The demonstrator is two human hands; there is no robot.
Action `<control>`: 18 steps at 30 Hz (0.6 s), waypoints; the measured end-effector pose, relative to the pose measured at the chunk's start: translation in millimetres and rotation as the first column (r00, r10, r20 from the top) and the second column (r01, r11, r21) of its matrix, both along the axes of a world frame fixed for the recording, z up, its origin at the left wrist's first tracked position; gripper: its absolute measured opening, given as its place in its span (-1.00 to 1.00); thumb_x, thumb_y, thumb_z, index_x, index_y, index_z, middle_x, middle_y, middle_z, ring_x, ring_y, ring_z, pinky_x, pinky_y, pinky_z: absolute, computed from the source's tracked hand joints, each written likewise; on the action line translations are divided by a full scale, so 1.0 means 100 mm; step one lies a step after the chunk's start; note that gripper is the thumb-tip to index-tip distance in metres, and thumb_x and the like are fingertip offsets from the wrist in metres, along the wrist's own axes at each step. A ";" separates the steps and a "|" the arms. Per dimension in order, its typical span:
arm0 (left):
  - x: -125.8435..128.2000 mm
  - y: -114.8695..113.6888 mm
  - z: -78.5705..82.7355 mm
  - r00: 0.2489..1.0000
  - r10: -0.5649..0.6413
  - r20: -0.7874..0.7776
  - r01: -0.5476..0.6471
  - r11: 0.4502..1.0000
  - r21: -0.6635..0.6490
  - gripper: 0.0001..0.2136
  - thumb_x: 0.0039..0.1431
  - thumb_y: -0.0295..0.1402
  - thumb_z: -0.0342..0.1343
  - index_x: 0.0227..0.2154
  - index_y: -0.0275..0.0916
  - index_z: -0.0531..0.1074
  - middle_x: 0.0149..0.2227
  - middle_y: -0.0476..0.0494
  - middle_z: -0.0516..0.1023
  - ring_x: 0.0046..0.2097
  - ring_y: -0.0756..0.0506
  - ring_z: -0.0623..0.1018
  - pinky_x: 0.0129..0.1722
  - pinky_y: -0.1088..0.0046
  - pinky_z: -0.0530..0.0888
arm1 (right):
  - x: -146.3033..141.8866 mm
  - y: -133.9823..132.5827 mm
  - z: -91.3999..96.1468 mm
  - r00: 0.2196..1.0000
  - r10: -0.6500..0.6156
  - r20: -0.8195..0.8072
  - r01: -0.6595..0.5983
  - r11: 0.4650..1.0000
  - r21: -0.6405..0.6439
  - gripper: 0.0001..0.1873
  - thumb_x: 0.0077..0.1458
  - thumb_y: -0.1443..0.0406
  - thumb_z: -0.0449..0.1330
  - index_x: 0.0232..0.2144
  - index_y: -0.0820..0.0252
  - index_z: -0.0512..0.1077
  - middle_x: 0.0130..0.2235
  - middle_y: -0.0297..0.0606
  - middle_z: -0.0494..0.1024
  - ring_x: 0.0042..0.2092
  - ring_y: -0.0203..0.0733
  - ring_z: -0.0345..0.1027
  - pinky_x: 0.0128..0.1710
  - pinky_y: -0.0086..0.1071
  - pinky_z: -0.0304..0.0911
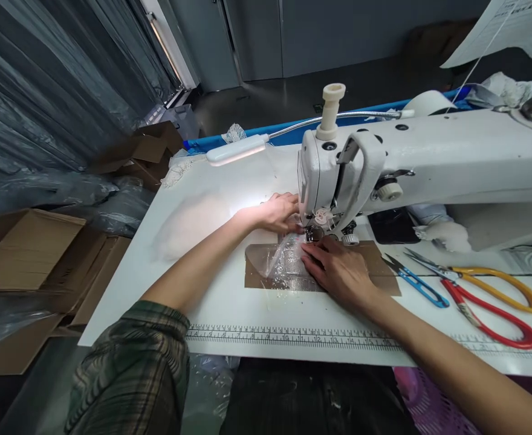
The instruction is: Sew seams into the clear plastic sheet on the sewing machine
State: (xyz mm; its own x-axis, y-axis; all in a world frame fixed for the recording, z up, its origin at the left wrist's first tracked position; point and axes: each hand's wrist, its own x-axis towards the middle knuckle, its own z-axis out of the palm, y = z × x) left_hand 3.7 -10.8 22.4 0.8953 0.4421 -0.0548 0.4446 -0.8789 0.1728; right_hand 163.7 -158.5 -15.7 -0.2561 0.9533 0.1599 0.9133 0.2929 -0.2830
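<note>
Both hands flat on the clear plastic piece (284, 260) under the sewing machine (338, 175) needle — left hand (280, 212) behind it, right hand (338, 269) spread, pressing it down in front.

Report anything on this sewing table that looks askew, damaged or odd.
Nothing is spilled or broken. One oddity: the clear plastic between the left hand and right hand lifts in a wrinkle by the needle instead of lying flat. The scissors lie apart, to the right.
</note>
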 end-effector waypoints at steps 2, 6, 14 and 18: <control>0.00 0.07 -0.01 0.999 -0.032 0.024 0.032 0.999 0.004 -0.69 0.13 -0.14 0.17 -0.10 -0.16 0.47 -0.02 -0.13 0.47 -0.01 -0.20 0.42 -0.03 0.30 0.34 | 0.02 0.00 -0.03 1.000 0.000 -0.013 0.000 1.000 0.005 -0.67 0.24 0.19 -0.02 -0.12 0.06 0.50 -0.10 -0.12 0.51 -0.26 -0.09 0.41 -0.47 -0.34 0.12; -0.12 -0.02 0.04 0.988 -0.017 0.156 -0.001 0.994 0.111 -0.73 0.14 -0.20 0.17 -0.13 -0.17 0.49 -0.07 -0.15 0.48 -0.06 -0.18 0.44 0.00 0.22 0.32 | 0.04 0.00 -0.06 0.999 0.020 -0.034 -0.019 1.000 0.025 -0.64 0.23 0.22 -0.04 -0.06 0.03 0.48 -0.11 -0.13 0.52 -0.24 -0.09 0.40 -0.46 -0.34 0.13; -0.49 -0.76 -0.07 0.908 -0.282 0.308 0.267 0.959 0.091 -0.85 0.18 -0.28 0.14 -0.26 -0.22 0.50 -0.15 -0.10 0.53 -0.20 -0.04 0.50 -0.15 0.39 0.41 | 0.07 -0.01 -0.05 1.000 0.026 -0.007 -0.026 0.999 0.033 -0.58 0.18 0.30 -0.03 0.03 0.02 0.45 -0.17 -0.12 0.51 -0.30 -0.09 0.41 -0.44 -0.32 0.19; -0.43 -0.93 -0.29 0.915 -0.286 0.285 0.185 0.924 0.334 -0.82 0.27 -0.47 -0.02 -0.41 -0.29 0.44 -0.34 -0.11 0.54 -0.36 0.00 0.46 -0.32 0.43 0.38 | 0.08 -0.02 -0.06 0.995 0.063 -0.075 -0.061 0.998 0.034 -0.58 0.18 0.32 -0.05 -0.01 0.08 0.48 -0.15 -0.10 0.50 -0.29 -0.10 0.42 -0.37 -0.29 0.26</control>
State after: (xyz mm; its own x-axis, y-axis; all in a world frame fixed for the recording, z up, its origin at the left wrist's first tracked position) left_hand -39.1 -103.7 -6.7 0.9206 0.1663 0.3534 0.1822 -0.9832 -0.0121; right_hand 171.8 -160.1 -21.9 -0.3008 0.9302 0.2105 0.8693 0.3582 -0.3405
